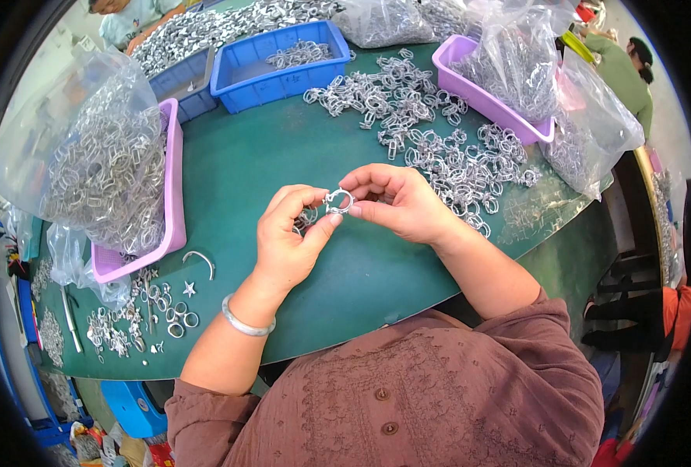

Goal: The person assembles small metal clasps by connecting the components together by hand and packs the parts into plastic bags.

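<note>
A small silver ring [337,209] is held up over the table [225,175], between the two hands. The left hand [284,233] pinches it from the left, thumb and forefinger nearly closed, with more metal showing behind the thumb that I cannot make out. The right hand [404,201] has its thumb and forefinger tips close together at the ring's right side, the other fingers curled. Just past the right hand lies a heap of metal pieces [470,171], leaving little room on that side. Green tabletop stretches from the left hand to the side of the left purple tray [175,183], which holds a bulging plastic bag [100,156], and up to the blue bin [283,87] at the far side. Loose rings [177,330] and a star [189,289] lie left of the left forearm, near the table's curved front edge, which both forearms cross. At the upper right, the right purple tray [492,112] borders the heap.
</note>
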A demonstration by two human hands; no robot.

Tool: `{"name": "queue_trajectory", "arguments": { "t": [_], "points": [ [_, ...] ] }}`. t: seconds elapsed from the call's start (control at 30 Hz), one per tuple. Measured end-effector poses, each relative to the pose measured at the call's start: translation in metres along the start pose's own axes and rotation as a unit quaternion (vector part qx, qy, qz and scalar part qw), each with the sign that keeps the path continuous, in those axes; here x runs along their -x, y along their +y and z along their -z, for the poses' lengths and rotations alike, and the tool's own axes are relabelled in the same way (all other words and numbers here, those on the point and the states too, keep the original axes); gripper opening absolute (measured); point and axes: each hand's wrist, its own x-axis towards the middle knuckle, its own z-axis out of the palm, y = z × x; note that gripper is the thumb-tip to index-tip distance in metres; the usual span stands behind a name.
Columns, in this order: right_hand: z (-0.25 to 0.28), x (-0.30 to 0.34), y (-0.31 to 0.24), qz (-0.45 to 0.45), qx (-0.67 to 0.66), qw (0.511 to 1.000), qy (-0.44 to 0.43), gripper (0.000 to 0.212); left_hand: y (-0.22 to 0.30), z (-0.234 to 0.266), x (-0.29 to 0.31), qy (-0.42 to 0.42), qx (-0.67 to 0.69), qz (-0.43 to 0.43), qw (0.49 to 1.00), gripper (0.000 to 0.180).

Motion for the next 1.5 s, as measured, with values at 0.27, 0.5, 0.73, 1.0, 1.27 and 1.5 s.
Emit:
{"name": "queue_trajectory", "arguments": {
  "t": [0.27,0.5,0.73,1.0,1.27,1.5],
  "points": [
    [0.0005,-0.0012,-0.0016,0.009,-0.013,1.000,0.003,0.022,-0.0025,0.0001,-0.0020,-0.002,0.023,-0.001,1.000,0.023],
    [0.0000,0.0010,-0.0035,-0.007,-0.007,1.000,0.002,0.022,-0.0005,0.0000,0.0000,-0.013,0.036,0.017,0.999,0.021],
    [0.0015,-0.0002,-0.0034,-0.038,-0.034,0.999,-0.001,0.025,-0.0037,0.0008,-0.0006,-0.018,0.038,0.027,0.999,0.020],
    [0.0004,0.0012,-0.0035,-0.070,-0.050,0.996,-0.002,0.023,0.0003,0.0013,0.0002,-0.021,0.029,0.024,0.999,0.017],
    [-0.0017,-0.0023,-0.0030,-0.075,-0.034,0.997,-0.012,0.025,-0.0006,0.0005,-0.0019,-0.015,0.013,-0.008,1.000,0.016],
    [-0.0034,-0.0022,0.0013,-0.070,-0.026,0.997,-0.006,0.023,0.0020,-0.0013,-0.0002,-0.008,-0.022,-0.033,0.999,0.020]
  ]
}}
